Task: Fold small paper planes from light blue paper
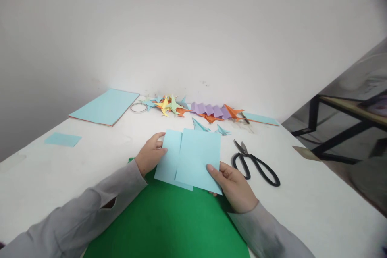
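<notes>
Between left fingers (162, 152) and right fingers (215, 171): overlapping blue sheets (196, 153).

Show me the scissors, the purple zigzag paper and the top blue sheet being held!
Scissors (246, 155), head view: the pivot between blades and handles.
Purple zigzag paper (208, 110), head view: middle of its folds.
Top blue sheet (197, 158), head view: middle of its face.
</notes>
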Motion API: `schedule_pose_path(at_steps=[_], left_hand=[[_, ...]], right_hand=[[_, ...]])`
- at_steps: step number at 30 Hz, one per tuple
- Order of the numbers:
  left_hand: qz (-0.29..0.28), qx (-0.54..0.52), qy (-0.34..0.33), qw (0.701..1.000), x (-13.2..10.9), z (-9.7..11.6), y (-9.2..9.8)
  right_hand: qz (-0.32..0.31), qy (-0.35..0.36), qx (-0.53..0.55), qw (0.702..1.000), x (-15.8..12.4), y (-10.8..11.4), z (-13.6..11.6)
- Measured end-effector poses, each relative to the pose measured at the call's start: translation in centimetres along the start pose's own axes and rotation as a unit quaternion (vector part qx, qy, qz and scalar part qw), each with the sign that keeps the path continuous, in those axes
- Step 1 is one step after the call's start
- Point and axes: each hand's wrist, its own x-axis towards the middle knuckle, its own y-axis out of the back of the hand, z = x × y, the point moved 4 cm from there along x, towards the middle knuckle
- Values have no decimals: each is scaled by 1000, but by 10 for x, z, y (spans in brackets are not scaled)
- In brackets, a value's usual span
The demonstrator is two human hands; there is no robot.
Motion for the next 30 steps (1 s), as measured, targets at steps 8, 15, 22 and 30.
schedule_pose_path(at_steps=[8,15,22,30], left_hand=[[45,180,-37,982,5,1,13],[119,424,-159,884,4,6,22],[-94,454,-310,830,-16,10,-13],[-226,589,-261,731,-26,-5,-21]], right_hand=[[-22,1,49,999,-1,-2,-1],[-22,21,22,999,1,0,-5],[-19,21,17,999,-1,0,-2],[21,9,32,999,4,9,3]])
